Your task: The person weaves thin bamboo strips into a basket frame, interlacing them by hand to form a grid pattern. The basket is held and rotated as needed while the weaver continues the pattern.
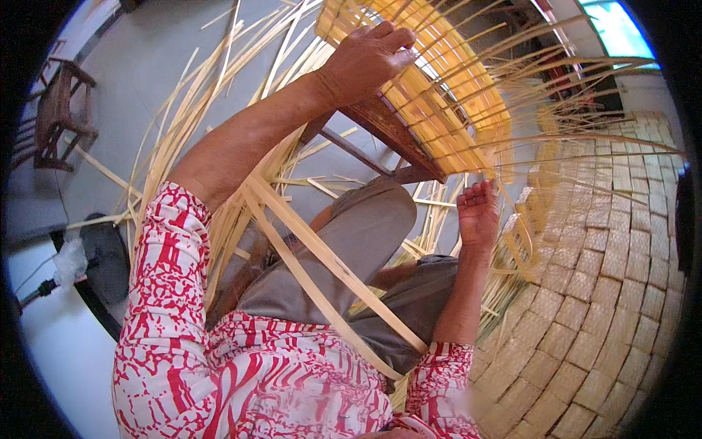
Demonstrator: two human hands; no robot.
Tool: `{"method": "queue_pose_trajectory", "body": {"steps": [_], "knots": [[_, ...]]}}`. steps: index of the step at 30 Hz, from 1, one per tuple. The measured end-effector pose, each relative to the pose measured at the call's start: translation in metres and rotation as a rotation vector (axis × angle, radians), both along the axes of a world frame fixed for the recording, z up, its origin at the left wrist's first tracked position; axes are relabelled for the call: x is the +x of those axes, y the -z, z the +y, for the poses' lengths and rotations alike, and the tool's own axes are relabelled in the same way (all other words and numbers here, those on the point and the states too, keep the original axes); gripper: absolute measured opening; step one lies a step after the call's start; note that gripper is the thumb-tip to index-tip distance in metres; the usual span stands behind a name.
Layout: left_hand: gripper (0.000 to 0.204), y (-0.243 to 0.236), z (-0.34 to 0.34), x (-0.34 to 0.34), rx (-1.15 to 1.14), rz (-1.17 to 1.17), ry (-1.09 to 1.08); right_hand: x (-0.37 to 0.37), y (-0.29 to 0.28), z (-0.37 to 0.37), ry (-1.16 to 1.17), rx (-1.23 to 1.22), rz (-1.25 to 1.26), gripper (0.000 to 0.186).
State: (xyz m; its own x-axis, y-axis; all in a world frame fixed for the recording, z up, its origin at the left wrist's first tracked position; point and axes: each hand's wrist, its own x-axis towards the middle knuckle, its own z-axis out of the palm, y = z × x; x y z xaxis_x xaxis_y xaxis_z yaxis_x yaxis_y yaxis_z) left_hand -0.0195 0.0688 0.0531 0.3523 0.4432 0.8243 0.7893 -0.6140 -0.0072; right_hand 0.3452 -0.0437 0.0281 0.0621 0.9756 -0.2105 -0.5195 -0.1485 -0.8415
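Observation:
A half-woven yellow bamboo basket [439,121], with thin brown stakes sticking out from its sides, rests on a dark wooden stool [395,139] in front of me. My left hand [373,62] is closed at the basket's left side, its fingers pressed on the weave. At the near right corner, my right hand [479,212] has curled fingers and pinches what looks like a thin bamboo strip. The exact grip of both hands is partly hidden. Two pale bamboo strips [329,256] lie slanting across my lap.
Long loose bamboo strips [208,161] spread over the grey floor to the left. A large array of woven squares [599,263] fills the right side. A brown wooden chair [64,113] stands far left; a black object with clear plastic [71,262] is below it.

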Motion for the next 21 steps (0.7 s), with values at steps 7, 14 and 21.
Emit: {"method": "queue_pose_trajectory", "body": {"steps": [7,14,21], "knots": [[0.027,-0.012,0.002,0.020,-0.245,0.168,0.124,-0.110,-0.015,0.006,-0.153,0.427,-0.859,0.034],[0.037,-0.019,-0.007,0.035,-0.231,0.235,0.207,-0.157,-0.017,0.026,-0.022,0.519,-1.443,0.059],[0.016,-0.028,-0.016,0.047,-0.159,0.293,0.150,-0.154,-0.003,0.025,0.105,0.554,-1.466,0.064]]}}
